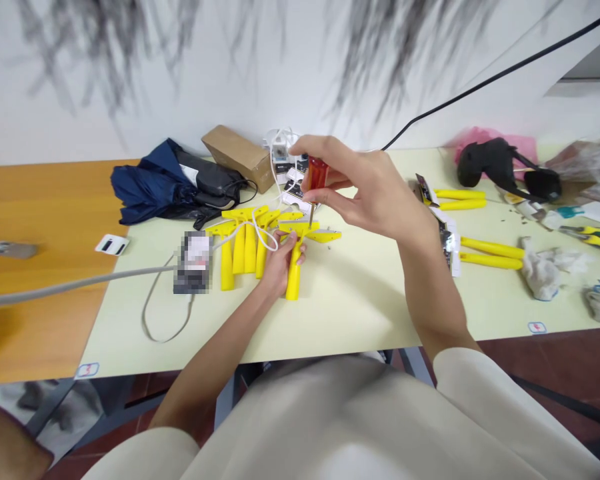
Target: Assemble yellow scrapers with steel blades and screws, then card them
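Observation:
My right hand [350, 180] grips the red handle of a screwdriver [318, 172], fingers wrapped round its top. The shaft points down, with its tip at the head of a yellow T-shaped scraper [293, 277]. My left hand [281, 261] is closed around that scraper below its head, thumb on the front. A yellow head piece [324, 236] sticks out to the right beside it. Several similar yellow scrapers [227, 263] lie side by side just left of my left hand, with a white cable across them.
At the back left are a dark blue umbrella [147, 180], a black pouch [207, 179] and a cardboard box [240, 155]. A phone-like device [193, 263] with cables lies left. On the right are yellow-handled tools [493, 252], green-yellow pliers [593, 237] and crumpled plastic [540, 270].

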Available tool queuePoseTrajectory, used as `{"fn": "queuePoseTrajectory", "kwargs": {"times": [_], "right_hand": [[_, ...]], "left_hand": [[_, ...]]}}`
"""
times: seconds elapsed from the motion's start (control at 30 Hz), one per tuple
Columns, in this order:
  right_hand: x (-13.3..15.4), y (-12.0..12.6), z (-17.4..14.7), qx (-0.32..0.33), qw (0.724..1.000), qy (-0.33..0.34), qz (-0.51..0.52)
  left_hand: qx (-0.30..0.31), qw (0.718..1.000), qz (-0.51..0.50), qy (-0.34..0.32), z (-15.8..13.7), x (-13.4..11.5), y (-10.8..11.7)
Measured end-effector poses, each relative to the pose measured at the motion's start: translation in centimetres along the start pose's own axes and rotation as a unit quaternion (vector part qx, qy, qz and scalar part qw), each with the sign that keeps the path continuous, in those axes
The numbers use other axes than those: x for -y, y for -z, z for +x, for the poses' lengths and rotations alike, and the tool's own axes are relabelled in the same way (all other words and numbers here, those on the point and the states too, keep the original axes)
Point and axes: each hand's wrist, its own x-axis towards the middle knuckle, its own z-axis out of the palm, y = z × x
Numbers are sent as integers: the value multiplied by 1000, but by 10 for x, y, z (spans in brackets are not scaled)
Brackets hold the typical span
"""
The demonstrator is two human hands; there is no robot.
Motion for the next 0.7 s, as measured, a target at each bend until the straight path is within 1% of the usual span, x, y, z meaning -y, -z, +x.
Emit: {"fn": "queuePoseTrajectory", "kwargs": {"times": [0.07, 0.13, 0.23, 0.33, 0.37, 0.4, 0.43, 0.47, 0.5, 0.53, 0.57, 0.6, 0.63, 0.67, 0.7], "right_hand": [[7, 0, -4, 15, 1000, 17, -4], [14, 0, -13, -2, 999, 31, -20], [29, 7, -35, -60, 996, 49, -43], [47, 24, -65, -139, 987, 63, -46], [52, 31, -77, -185, 979, 78, -36], [56, 37, -90, -260, 963, 60, -43], [57, 42, -104, -333, 938, 54, -85], [56, 44, -119, -374, 915, 80, -133], [52, 43, -134, -400, 894, 101, -174], [46, 39, -150, -402, 892, 76, -190], [38, 32, -167, -396, 899, 39, -182], [30, 23, -184, -375, 913, -1, -160], [21, 12, -199, -366, 917, -73, -140], [12, 0, -213, -365, 910, -104, -164], [5, -12, -225, -348, 909, -114, -199]], "left_hand": [[5, 1000, 4, 0, 0, 1, 0], [14, 1000, 10, -3, 0, 1, 0], [30, 999, 12, -22, -2, -4, -5], [32, 998, 12, -55, -5, -16, -12], [31, 997, 12, -65, -6, -21, -14], [31, 997, 11, -74, -8, -26, -16], [33, 996, 10, -82, -10, -31, -18], [39, 995, 11, -88, -11, -36, -20], [46, 995, 15, -92, -12, -41, -22], [52, 994, 19, -97, -13, -45, -23], [58, 993, 25, -103, -14, -50, -24], [63, 992, 30, -108, -14, -54, -25], [67, 991, 33, -114, -14, -59, -26], [70, 990, 35, -121, -14, -63, -27], [73, 988, 36, -129, -14, -67, -28]]}}
